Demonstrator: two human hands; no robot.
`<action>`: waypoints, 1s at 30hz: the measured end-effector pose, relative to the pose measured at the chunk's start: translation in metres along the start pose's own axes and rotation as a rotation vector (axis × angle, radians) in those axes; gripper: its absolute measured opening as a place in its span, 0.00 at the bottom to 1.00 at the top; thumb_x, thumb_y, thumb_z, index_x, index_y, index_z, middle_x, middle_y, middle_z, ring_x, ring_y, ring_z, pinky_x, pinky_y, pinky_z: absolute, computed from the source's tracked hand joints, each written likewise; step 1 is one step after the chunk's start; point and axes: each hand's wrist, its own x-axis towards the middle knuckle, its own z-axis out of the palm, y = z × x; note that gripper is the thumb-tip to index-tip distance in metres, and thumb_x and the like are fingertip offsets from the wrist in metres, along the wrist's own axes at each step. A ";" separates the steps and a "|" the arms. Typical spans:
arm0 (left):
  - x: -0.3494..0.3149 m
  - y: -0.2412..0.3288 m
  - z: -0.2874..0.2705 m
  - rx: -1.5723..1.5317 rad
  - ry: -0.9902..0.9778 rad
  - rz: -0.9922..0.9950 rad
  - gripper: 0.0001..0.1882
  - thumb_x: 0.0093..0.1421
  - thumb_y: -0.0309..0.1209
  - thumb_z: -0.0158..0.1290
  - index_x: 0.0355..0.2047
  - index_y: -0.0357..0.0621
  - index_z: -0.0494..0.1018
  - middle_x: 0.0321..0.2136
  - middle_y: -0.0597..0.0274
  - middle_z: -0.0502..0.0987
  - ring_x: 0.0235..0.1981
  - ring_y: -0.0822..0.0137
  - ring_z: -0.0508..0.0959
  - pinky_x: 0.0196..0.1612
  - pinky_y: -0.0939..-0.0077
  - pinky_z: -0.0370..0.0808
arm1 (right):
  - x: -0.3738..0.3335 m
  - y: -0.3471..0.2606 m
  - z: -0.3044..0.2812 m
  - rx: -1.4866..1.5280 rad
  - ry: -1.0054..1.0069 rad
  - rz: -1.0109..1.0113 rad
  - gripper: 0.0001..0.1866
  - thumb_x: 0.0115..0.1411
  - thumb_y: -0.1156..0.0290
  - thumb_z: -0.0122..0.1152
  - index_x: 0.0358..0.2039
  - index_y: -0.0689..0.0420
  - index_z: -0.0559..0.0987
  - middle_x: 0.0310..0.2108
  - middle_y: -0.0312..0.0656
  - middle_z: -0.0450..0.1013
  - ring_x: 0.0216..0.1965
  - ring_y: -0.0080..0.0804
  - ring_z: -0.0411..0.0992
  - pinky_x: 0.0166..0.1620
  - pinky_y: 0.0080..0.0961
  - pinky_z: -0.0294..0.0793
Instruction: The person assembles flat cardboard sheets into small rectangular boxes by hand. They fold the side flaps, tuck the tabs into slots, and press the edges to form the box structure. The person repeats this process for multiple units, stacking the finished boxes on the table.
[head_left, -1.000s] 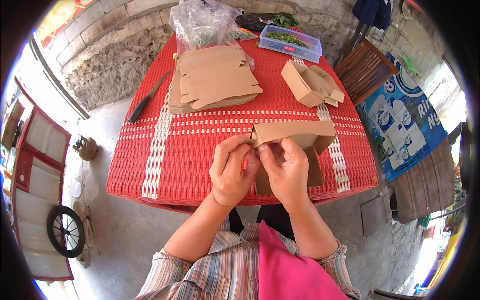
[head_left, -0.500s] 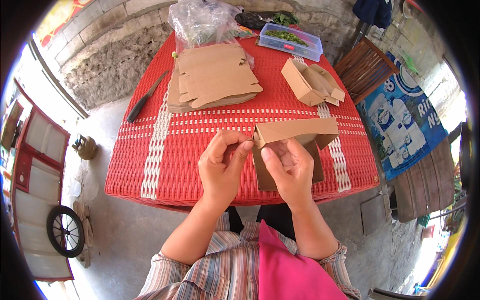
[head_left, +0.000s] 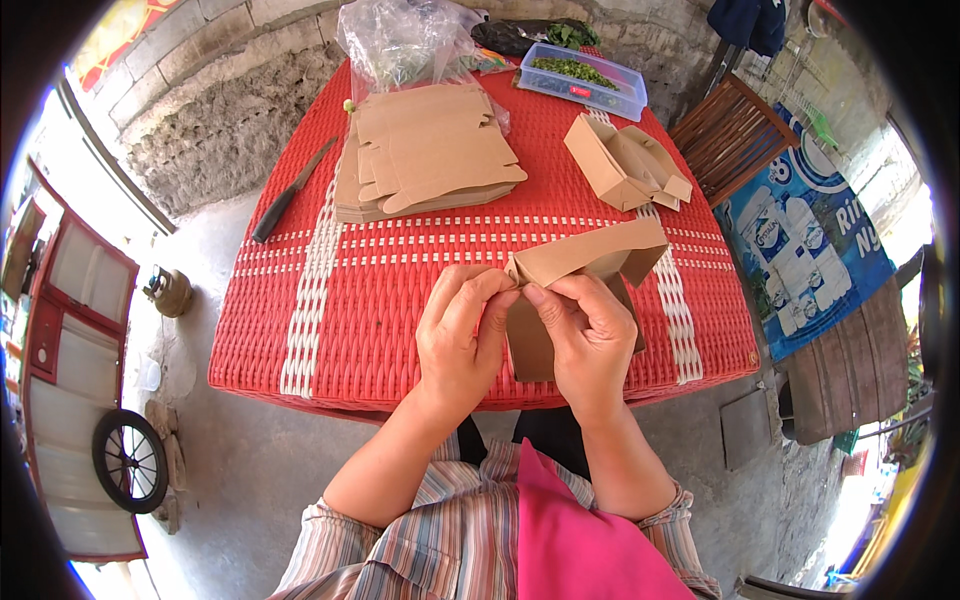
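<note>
A partly folded brown cardboard box (head_left: 590, 252) stands at the near edge of the red woven table (head_left: 390, 300). My left hand (head_left: 462, 330) pinches a small flap at the box's left corner between thumb and fingers. Close beside it, my right hand (head_left: 588, 335) grips the same corner, thumb and forefinger on the cardboard and the other fingers curled inside. Both hands hide part of the corner and the near side. Farther back lies a stack of flat cardboard box blanks (head_left: 435, 145). At the back right sits another folded cardboard box (head_left: 625, 165).
A dark-handled knife (head_left: 290, 195) lies at the table's left edge. Along the far side are a clear plastic bag (head_left: 400, 45) and a clear tub (head_left: 625, 95) with chopped greens. A wooden chair (head_left: 730, 135) stands to the right, a gas cylinder (head_left: 168, 292) on the floor left.
My left hand has moved slightly right, and the two hands' fingertips have come together at the corner. The box's upper panel has tilted, its right end higher.
</note>
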 end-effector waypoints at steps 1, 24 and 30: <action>0.000 -0.001 0.001 0.039 0.013 0.031 0.06 0.55 0.17 0.57 0.33 0.35 0.73 0.29 0.54 0.76 0.31 0.58 0.77 0.34 0.69 0.74 | 0.000 0.000 0.000 -0.005 -0.010 -0.002 0.05 0.55 0.82 0.65 0.33 0.65 0.79 0.28 0.43 0.75 0.28 0.29 0.74 0.33 0.22 0.72; 0.004 -0.005 -0.004 -0.060 -0.062 -0.044 0.06 0.56 0.18 0.56 0.34 0.35 0.72 0.30 0.54 0.76 0.31 0.58 0.77 0.33 0.70 0.74 | 0.002 0.015 -0.005 0.055 -0.112 0.037 0.12 0.54 0.81 0.63 0.40 0.62 0.79 0.35 0.43 0.79 0.36 0.32 0.79 0.41 0.24 0.75; 0.004 0.002 -0.001 0.010 -0.012 -0.109 0.04 0.58 0.17 0.54 0.34 0.33 0.73 0.30 0.55 0.75 0.30 0.63 0.77 0.35 0.74 0.74 | 0.003 0.014 -0.003 0.113 -0.143 0.122 0.12 0.53 0.82 0.62 0.40 0.62 0.79 0.35 0.43 0.79 0.37 0.31 0.79 0.42 0.24 0.75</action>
